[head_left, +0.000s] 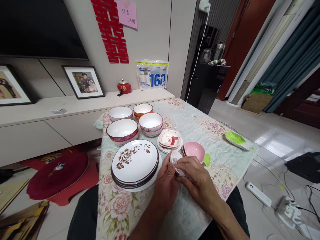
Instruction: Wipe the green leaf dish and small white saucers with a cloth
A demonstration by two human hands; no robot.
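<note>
My left hand (167, 181) is closed around a small white bowl (175, 155), held tilted above the near part of the table. My right hand (196, 174) presses a crumpled pale cloth (182, 172) against the bowl; its fingertips are partly hidden. Just beyond the hands sits a pink bowl (195, 150) with a green leaf-shaped handle (206, 159). A square dish with a red-scarfed figure (170, 138) rests on a small stack of plates (165, 150). Left of my hands is a stack of large white plates with brown flowers (136, 160).
Several stacked bowls (122, 129) stand at the table's far left. A green and white leaf-shaped dish (238, 140) lies near the right edge of the flowered tablecloth (120, 205). Behind, a cabinet holds a red pot (124, 88) and a plastic packet (152, 76). A power strip (258, 194) lies on the floor.
</note>
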